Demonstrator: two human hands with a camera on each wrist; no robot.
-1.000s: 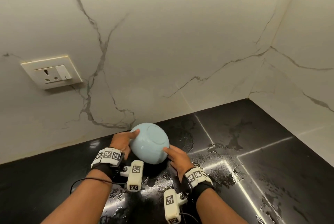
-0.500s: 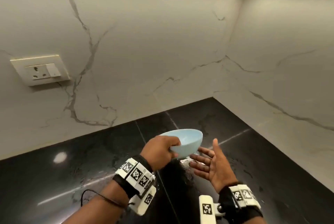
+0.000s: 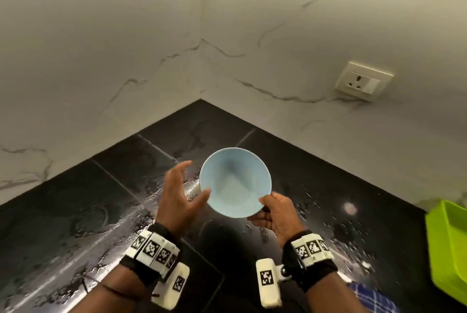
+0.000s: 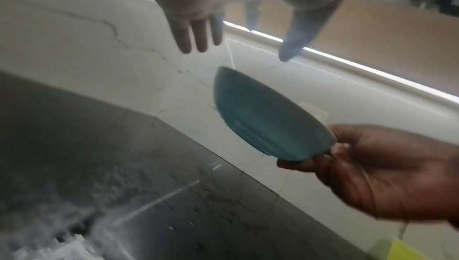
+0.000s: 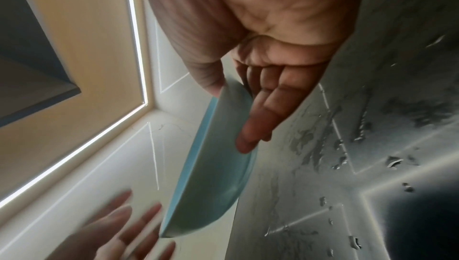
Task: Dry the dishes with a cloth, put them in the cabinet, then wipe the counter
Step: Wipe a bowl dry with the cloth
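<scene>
A light blue bowl is held upright above the wet black counter. My right hand pinches its near rim, thumb on the inside and fingers under the base. The right wrist view shows the same grip, my right hand on the bowl. My left hand hovers open just left of the rim, fingers spread. From the left wrist, its fingers stand apart from the bowl. A blue checked cloth lies at the bottom right, partly hidden by my right forearm.
A lime green tub stands at the right edge. White marble walls meet in a corner behind the counter, and a wall socket sits on the right wall. Puddles and drops cover the counter.
The bowl was lifted upside down off the counter and turned upright. It passed from my left hand to my right. The left hand let go and the view swung right.
</scene>
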